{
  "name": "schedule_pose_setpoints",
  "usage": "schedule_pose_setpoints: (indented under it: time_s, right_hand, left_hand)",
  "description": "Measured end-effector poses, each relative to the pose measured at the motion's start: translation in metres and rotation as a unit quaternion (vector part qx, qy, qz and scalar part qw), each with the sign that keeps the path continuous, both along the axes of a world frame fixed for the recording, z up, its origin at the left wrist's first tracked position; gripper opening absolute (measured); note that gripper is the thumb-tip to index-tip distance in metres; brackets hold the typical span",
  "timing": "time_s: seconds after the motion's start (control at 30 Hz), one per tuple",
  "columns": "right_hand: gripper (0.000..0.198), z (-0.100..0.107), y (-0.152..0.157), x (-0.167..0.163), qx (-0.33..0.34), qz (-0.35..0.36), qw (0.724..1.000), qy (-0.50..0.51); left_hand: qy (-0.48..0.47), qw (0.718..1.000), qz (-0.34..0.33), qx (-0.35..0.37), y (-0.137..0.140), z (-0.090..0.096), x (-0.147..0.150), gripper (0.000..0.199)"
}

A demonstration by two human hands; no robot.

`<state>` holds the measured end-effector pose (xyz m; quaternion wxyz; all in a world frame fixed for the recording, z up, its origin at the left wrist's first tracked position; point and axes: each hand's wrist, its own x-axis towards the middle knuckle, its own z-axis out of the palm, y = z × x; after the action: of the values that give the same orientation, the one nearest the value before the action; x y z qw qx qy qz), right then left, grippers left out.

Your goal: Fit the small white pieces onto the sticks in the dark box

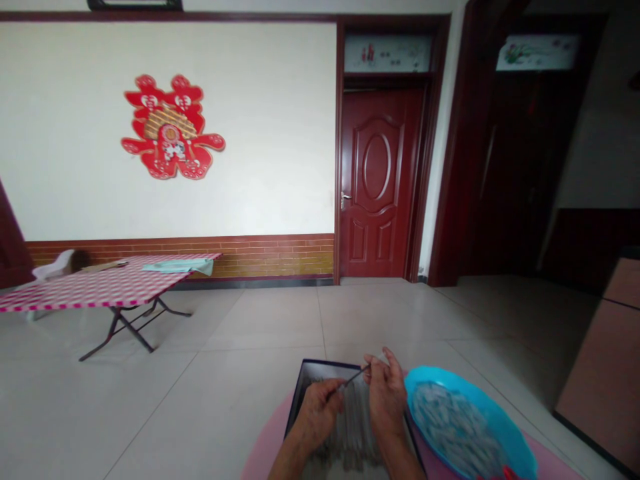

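A thin dark rod (357, 375) slants between my two hands, above an open dark-rimmed box (331, 364). The fingers of my left hand (319, 412) pinch its lower end. At the upper end, my right hand (387, 395) holds it between thumb and fingers, with one finger raised. Rows of long, thin, greyish strips (356, 420) lie in the box below; blur hides what they are. To the right of my right hand stands a bright blue basin (523, 450) with many small, pale grey, blurred pieces (455, 423) in it.
The box and basin rest on a pink round surface (265, 440). Something red (509, 473) shows at the basin's near edge. A low folding table (100, 285) with a checked cover stands at left. A brownish cabinet (600, 373) is at right, a red door (380, 180) ahead.
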<state>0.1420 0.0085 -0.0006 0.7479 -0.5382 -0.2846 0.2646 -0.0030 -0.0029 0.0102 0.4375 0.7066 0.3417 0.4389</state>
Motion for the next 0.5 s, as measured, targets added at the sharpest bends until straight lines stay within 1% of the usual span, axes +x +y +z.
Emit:
schedule_pose_setpoints:
  time_s: [0.1, 0.23, 0.33, 0.4, 0.5]
  right_hand:
    - [0.063, -0.001, 0.0, 0.001, -0.005, 0.009, 1.0, 0.003]
    - [0.057, 0.0, -0.003, -0.002, -0.039, 0.024, 0.999, -0.024]
    - [0.055, 0.001, -0.006, -0.007, -0.047, 0.049, 0.996, -0.052]
    - [0.052, 0.0, -0.007, -0.011, -0.048, 0.063, 0.995, -0.057]
    - [0.046, -0.002, -0.007, -0.015, -0.052, 0.083, 0.993, -0.059]
  left_hand:
    - [0.005, 1.0, -0.011, 0.014, -0.001, -0.002, 0.0, 0.027]
    - [-0.012, 1.0, -0.027, -0.003, -0.001, -0.007, 0.002, 0.03]
    - [-0.048, 0.997, -0.003, -0.054, -0.001, -0.007, 0.003, 0.029]
    - [-0.078, 0.992, 0.014, -0.096, -0.001, -0.006, 0.004, 0.035]
    - [-0.1, 0.987, 0.017, -0.122, 0.0, -0.004, 0.004, 0.036]
